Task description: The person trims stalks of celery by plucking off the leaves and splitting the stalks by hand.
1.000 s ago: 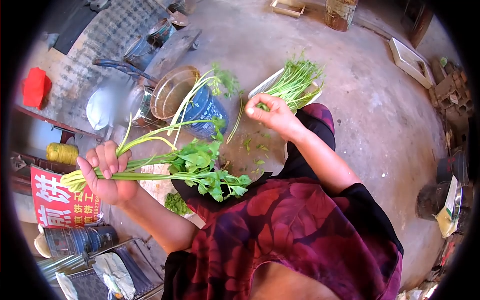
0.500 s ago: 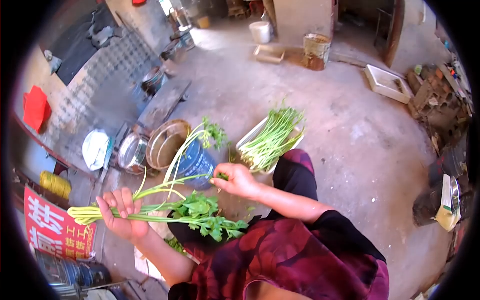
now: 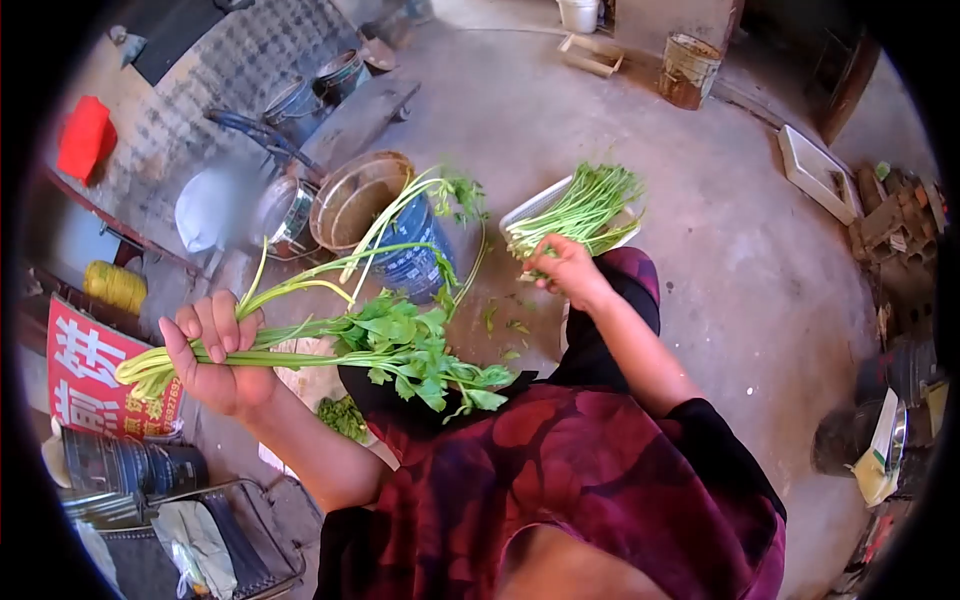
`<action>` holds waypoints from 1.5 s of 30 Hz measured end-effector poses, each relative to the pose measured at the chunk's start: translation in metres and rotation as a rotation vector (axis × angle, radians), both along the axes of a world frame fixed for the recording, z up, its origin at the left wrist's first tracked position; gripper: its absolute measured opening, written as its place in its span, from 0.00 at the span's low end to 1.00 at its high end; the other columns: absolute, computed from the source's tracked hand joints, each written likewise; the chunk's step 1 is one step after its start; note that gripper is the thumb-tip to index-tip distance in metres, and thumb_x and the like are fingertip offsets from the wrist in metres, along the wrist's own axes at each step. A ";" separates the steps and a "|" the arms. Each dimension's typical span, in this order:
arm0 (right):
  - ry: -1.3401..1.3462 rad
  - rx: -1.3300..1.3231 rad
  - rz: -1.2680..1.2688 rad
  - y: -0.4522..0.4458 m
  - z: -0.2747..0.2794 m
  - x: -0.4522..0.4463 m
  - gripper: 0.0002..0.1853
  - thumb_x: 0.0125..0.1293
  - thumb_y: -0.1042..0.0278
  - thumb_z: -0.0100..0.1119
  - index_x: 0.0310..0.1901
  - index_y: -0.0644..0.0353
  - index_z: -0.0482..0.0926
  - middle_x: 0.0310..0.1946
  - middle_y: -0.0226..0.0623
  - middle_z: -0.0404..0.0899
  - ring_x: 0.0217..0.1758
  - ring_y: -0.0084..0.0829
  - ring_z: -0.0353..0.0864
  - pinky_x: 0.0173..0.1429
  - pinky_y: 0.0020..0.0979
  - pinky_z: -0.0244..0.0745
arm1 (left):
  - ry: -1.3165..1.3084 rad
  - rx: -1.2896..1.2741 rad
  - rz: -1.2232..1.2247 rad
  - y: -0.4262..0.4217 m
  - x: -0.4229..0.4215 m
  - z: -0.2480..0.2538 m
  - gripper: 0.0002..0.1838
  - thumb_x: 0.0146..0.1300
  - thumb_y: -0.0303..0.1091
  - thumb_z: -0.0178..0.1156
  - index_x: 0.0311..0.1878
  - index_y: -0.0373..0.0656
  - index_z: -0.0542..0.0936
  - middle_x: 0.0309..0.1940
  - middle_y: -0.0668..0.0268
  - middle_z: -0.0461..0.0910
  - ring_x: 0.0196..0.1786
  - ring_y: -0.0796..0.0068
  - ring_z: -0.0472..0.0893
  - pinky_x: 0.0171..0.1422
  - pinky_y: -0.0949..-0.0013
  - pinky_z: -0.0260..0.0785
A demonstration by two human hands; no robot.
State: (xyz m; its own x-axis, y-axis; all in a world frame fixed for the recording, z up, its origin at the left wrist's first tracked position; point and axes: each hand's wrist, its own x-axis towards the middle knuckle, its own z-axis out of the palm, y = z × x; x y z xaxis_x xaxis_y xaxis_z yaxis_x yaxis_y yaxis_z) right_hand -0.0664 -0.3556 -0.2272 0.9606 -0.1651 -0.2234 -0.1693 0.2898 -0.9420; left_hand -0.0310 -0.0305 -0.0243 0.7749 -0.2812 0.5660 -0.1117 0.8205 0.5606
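Observation:
My left hand (image 3: 225, 360) is wrapped around a bunch of celery (image 3: 395, 340), its pale stem ends poking out at the left and its leaves spreading right above my lap. Some thinner stalks angle upward out of the same grip. My right hand (image 3: 565, 272) has its fingers curled together by the lower end of more celery (image 3: 585, 210), which lies in a white basket (image 3: 532, 200). A little green shows at the right fingertips, too small to name. Scraps of leaf (image 3: 517, 327) are scattered on the floor between my hands.
A blue bucket (image 3: 412, 272) with stalks over its rim stands ahead, beside a brown bucket (image 3: 333, 218) and a metal pot (image 3: 290, 212). Leaves (image 3: 342, 418) lie by my left forearm. A red sign (image 3: 90, 370) is at left, a white tray (image 3: 815, 175) far right.
My right hand has moved right, away from the held bunch, to the basket. The left hand keeps its grip on the celery. The whole view has shifted slightly.

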 end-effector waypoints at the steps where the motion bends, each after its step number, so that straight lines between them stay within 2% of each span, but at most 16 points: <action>1: -0.035 0.053 -0.017 -0.002 0.006 -0.004 0.04 0.56 0.73 0.53 0.32 0.54 0.70 0.26 0.29 0.76 0.16 0.14 0.66 0.16 0.16 0.55 | -0.016 -0.003 -0.035 -0.002 0.001 0.001 0.16 0.67 0.40 0.39 0.25 0.43 0.64 0.13 0.71 0.55 0.20 0.81 0.56 0.24 0.77 0.51; 4: -0.093 0.059 -0.057 -0.008 0.020 0.000 0.11 0.56 0.72 0.54 0.42 0.51 0.74 0.26 0.25 0.74 0.22 0.12 0.65 0.21 0.16 0.57 | -0.001 0.038 -0.087 -0.006 0.003 -0.003 0.15 0.66 0.39 0.40 0.24 0.43 0.64 0.13 0.71 0.55 0.20 0.81 0.56 0.25 0.78 0.50; 5: -0.167 -0.111 -0.036 -0.005 0.035 -0.001 0.14 0.57 0.71 0.54 0.46 0.53 0.74 0.27 0.25 0.73 0.28 0.14 0.67 0.28 0.18 0.62 | 0.009 0.031 -0.099 -0.007 0.004 -0.004 0.15 0.66 0.39 0.40 0.24 0.43 0.64 0.13 0.71 0.55 0.20 0.81 0.56 0.25 0.77 0.49; 8: -0.614 -0.422 0.076 0.022 0.075 0.001 0.14 0.55 0.69 0.57 0.45 0.57 0.75 0.29 0.25 0.73 0.32 0.17 0.69 0.36 0.21 0.67 | 0.034 0.004 -0.146 -0.012 0.005 -0.006 0.15 0.66 0.39 0.40 0.24 0.43 0.64 0.13 0.71 0.56 0.20 0.81 0.56 0.25 0.77 0.49; 10: -0.579 -0.400 0.279 0.040 0.098 -0.002 0.15 0.53 0.68 0.61 0.44 0.59 0.76 0.32 0.27 0.75 0.36 0.20 0.72 0.43 0.24 0.68 | 0.055 0.002 -0.150 -0.016 0.003 -0.006 0.15 0.66 0.39 0.40 0.24 0.43 0.64 0.13 0.71 0.56 0.20 0.81 0.56 0.25 0.77 0.49; 12: -0.704 -0.475 0.331 0.050 0.079 0.013 0.14 0.51 0.67 0.63 0.40 0.59 0.77 0.31 0.29 0.75 0.36 0.20 0.73 0.41 0.24 0.67 | 0.063 0.004 -0.148 -0.018 0.003 -0.005 0.15 0.66 0.39 0.40 0.24 0.43 0.64 0.12 0.71 0.56 0.20 0.81 0.56 0.25 0.78 0.49; 17: -0.619 -0.530 0.478 0.029 0.060 0.010 0.07 0.55 0.69 0.60 0.33 0.63 0.77 0.28 0.30 0.74 0.34 0.21 0.72 0.40 0.23 0.66 | 0.085 0.064 -0.066 -0.013 0.002 -0.005 0.15 0.66 0.39 0.41 0.23 0.43 0.63 0.12 0.72 0.56 0.20 0.81 0.56 0.24 0.78 0.49; 20: -0.524 -0.354 0.532 0.019 0.052 0.004 0.07 0.58 0.69 0.57 0.34 0.63 0.75 0.27 0.27 0.74 0.30 0.17 0.71 0.35 0.21 0.67 | 0.064 0.035 -0.101 -0.006 0.010 -0.005 0.15 0.66 0.39 0.41 0.23 0.44 0.63 0.13 0.72 0.56 0.20 0.82 0.56 0.24 0.78 0.49; 21: -0.365 -0.273 0.585 0.016 0.060 -0.003 0.07 0.61 0.68 0.53 0.36 0.62 0.74 0.27 0.24 0.73 0.26 0.14 0.69 0.30 0.20 0.66 | 0.081 0.034 -0.095 -0.007 0.011 -0.005 0.15 0.65 0.38 0.41 0.23 0.44 0.63 0.13 0.72 0.56 0.20 0.82 0.56 0.24 0.78 0.49; 24: -0.344 -0.285 0.568 0.016 0.068 -0.008 0.07 0.62 0.67 0.51 0.36 0.61 0.74 0.27 0.23 0.73 0.23 0.13 0.68 0.26 0.18 0.65 | 0.065 0.039 -0.104 -0.006 0.014 -0.004 0.14 0.65 0.38 0.42 0.23 0.44 0.62 0.13 0.73 0.56 0.20 0.82 0.56 0.24 0.78 0.49; 25: -0.292 -0.211 0.540 0.018 0.072 -0.011 0.09 0.63 0.66 0.50 0.38 0.62 0.75 0.26 0.23 0.74 0.26 0.14 0.70 0.29 0.18 0.66 | 0.069 0.029 -0.099 -0.006 0.014 -0.003 0.14 0.65 0.37 0.42 0.23 0.45 0.62 0.13 0.73 0.56 0.19 0.82 0.56 0.24 0.78 0.48; 31: -0.593 -0.188 0.509 0.023 0.053 -0.005 0.14 0.59 0.67 0.56 0.45 0.61 0.75 0.29 0.26 0.75 0.37 0.15 0.72 0.38 0.21 0.68 | 0.076 0.015 -0.078 -0.006 0.009 0.001 0.14 0.65 0.38 0.42 0.22 0.45 0.62 0.13 0.73 0.54 0.19 0.83 0.55 0.23 0.78 0.47; 37: -0.531 -0.191 0.464 0.024 0.078 -0.017 0.12 0.56 0.66 0.60 0.41 0.62 0.78 0.37 0.29 0.78 0.43 0.18 0.72 0.49 0.23 0.67 | 0.056 0.028 -0.091 -0.010 0.003 0.005 0.15 0.65 0.38 0.41 0.22 0.45 0.62 0.12 0.73 0.54 0.18 0.83 0.55 0.22 0.78 0.47; 40: -0.505 -0.130 0.497 0.029 0.075 -0.016 0.12 0.56 0.67 0.60 0.41 0.62 0.78 0.37 0.29 0.78 0.44 0.18 0.72 0.50 0.23 0.66 | 0.050 0.042 -0.060 -0.011 -0.002 0.006 0.15 0.65 0.38 0.41 0.22 0.45 0.62 0.12 0.73 0.54 0.18 0.83 0.55 0.23 0.78 0.47; 44: -0.523 -0.189 0.550 0.027 0.073 -0.016 0.11 0.58 0.64 0.57 0.41 0.61 0.78 0.35 0.27 0.78 0.38 0.16 0.71 0.43 0.22 0.67 | 0.034 0.043 -0.079 -0.011 -0.004 0.007 0.16 0.66 0.39 0.40 0.22 0.45 0.63 0.12 0.73 0.54 0.19 0.82 0.55 0.23 0.78 0.48; 45: -0.469 -0.181 0.540 0.027 0.082 -0.022 0.11 0.61 0.62 0.55 0.38 0.60 0.78 0.29 0.23 0.76 0.34 0.14 0.69 0.37 0.22 0.67 | 0.042 0.036 -0.084 -0.009 -0.004 0.007 0.17 0.66 0.40 0.40 0.22 0.44 0.64 0.11 0.72 0.55 0.19 0.81 0.56 0.23 0.77 0.48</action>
